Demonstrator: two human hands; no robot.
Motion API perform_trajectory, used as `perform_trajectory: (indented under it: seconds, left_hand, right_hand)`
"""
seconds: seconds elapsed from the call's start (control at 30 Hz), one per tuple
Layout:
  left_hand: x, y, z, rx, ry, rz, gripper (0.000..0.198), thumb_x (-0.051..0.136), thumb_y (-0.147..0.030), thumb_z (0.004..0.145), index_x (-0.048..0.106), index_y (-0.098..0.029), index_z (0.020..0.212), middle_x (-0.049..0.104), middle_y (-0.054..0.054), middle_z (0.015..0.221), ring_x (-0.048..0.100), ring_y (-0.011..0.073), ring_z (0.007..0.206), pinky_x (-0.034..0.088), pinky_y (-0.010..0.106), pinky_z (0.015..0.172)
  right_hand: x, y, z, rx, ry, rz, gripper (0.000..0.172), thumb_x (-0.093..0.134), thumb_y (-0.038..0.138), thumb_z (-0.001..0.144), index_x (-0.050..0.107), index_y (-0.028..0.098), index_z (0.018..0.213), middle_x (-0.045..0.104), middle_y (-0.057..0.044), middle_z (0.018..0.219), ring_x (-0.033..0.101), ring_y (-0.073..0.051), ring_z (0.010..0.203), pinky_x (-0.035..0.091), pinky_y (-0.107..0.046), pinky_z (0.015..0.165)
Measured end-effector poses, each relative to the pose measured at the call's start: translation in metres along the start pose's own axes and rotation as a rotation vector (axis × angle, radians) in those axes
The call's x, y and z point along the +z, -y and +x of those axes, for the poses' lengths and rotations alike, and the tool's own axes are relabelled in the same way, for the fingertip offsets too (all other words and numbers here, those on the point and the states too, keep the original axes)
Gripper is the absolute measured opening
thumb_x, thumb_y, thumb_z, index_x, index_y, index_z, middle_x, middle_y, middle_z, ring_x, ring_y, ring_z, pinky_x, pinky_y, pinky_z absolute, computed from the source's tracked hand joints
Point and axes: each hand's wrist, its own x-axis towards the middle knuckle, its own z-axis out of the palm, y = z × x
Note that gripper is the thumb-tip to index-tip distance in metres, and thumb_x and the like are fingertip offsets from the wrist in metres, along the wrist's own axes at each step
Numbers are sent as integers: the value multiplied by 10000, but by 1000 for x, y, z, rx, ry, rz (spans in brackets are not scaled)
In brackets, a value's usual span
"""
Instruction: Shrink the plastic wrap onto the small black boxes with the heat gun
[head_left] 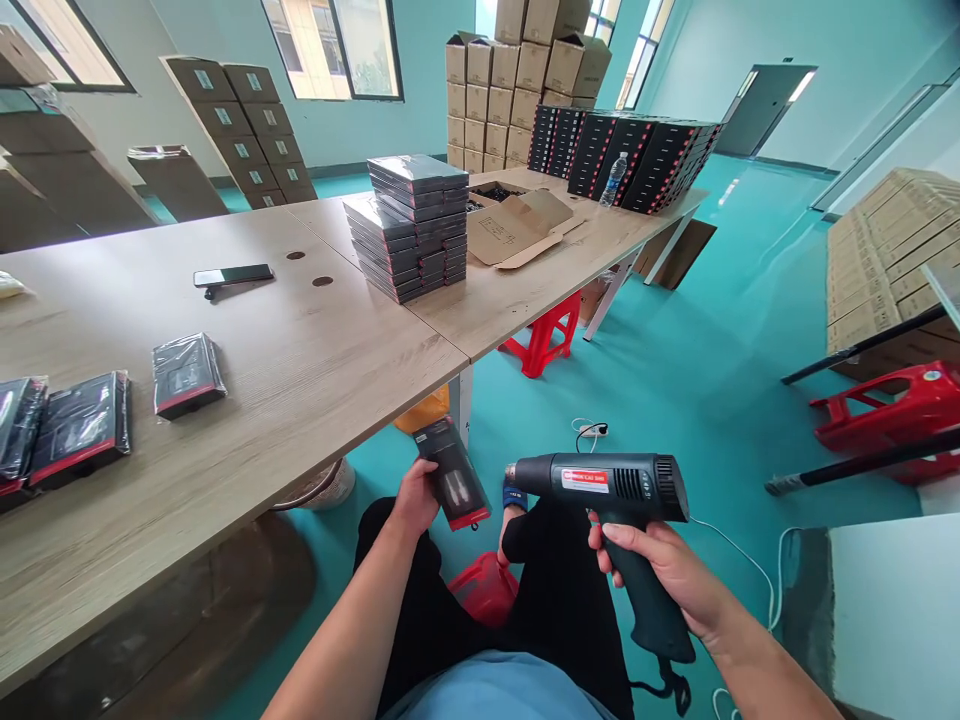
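The right hand [660, 575] is closed around the handle of a black heat gun [600, 490], with the fingers being wrapped around the grip and the nozzle being pointed left. Just beside that nozzle, a flat black package [452, 475] is being clasped by the left hand [415, 500] and held up over the person's knees. A white cable [739, 565] is being trailed from the heat gun down toward the teal floor [750, 300]. On the left, three wrapped packages [187, 375] and a phone [232, 275] are being carried by the table [247, 400]. Farther along it, a tall stack of black packages [409, 230] is being kept beside an opened cardboard box [517, 225] and a water bottle [613, 180]. Behind these, rows of black boxes [637, 160] and piled cartons [517, 80] are being lit by the windows.
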Motion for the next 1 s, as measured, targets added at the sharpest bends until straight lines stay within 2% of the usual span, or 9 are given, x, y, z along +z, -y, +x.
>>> perform_trajectory:
  seconds: [0.13, 0.27, 0.4, 0.5, 0.57, 0.67, 0.73, 0.83, 1.0]
  left_hand:
    - [6, -1, -3, 279, 61, 361, 332, 704, 21, 614, 730, -164, 888, 699, 51, 913, 640, 208, 895, 496, 251, 832]
    - [7, -1, -5, 418, 138, 564, 349, 724, 32, 624, 756, -225, 858, 670, 50, 1021, 613, 223, 1033, 486, 241, 903]
    - [5, -1, -8, 453, 181, 663, 400, 699, 63, 631, 772, -236, 887, 658, 55, 1076, 592, 228, 1073, 477, 231, 909]
    - [7, -3, -10, 466, 175, 682, 448, 667, 117, 602, 777, -223, 872, 652, 57, 1066, 584, 223, 1061, 464, 215, 907]
    - [8, -5, -12, 420, 132, 601, 445, 640, 135, 597, 767, -218, 836, 650, 60, 1059, 585, 233, 1071, 480, 215, 865]
    - [8, -7, -14, 334, 68, 455, 425, 611, 144, 608, 753, -199, 813, 650, 73, 1061, 585, 241, 1103, 488, 200, 824]
    - [8, -8, -14, 333, 74, 477, 437, 599, 157, 595, 758, -185, 818, 651, 78, 1062, 575, 232, 1124, 475, 180, 852]
    - [7, -8, -13, 358, 83, 523, 455, 587, 168, 558, 760, -185, 788, 651, 72, 1042, 564, 227, 1145, 454, 189, 938]
    - [8, -7, -11, 367, 103, 555, 458, 593, 146, 547, 756, -218, 772, 655, 65, 1055, 536, 271, 1199, 435, 297, 1048]
  right_hand:
    - [11, 7, -2, 9, 84, 51, 349, 708, 399, 810, 678, 163, 1066, 705, -62, 901, 637, -164, 711, 510, -286, 604]
    - [26, 23, 3, -109, 132, -75, 350, 704, 424, 805, 697, 160, 1035, 700, -64, 927, 634, -174, 747, 515, -302, 634]
    - [28, 38, 11, -117, 61, -172, 350, 701, 431, 799, 704, 159, 1019, 698, -52, 881, 632, -173, 723, 517, -308, 624]
    - [29, 46, 13, -87, 172, -202, 308, 697, 395, 802, 717, 162, 1003, 713, -56, 904, 641, -172, 716, 515, -303, 607]
    - [29, 50, 14, -110, 180, -238, 267, 692, 392, 804, 728, 154, 919, 712, -55, 849, 638, -174, 707, 517, -302, 608]
    - [29, 55, 17, -122, 76, -311, 255, 678, 399, 813, 722, 147, 825, 675, -38, 696, 628, -175, 678, 519, -303, 617]
    - [29, 58, 17, -91, 90, -299, 254, 680, 396, 809, 723, 149, 852, 693, -45, 739, 634, -172, 678, 516, -299, 607]
    - [35, 60, 14, -91, 186, -237, 261, 697, 387, 791, 721, 156, 909, 724, -65, 879, 646, -173, 703, 515, -295, 590]
    - [44, 65, 13, -110, 193, -288, 249, 703, 389, 785, 722, 148, 845, 721, -63, 841, 637, -166, 680, 514, -291, 578]
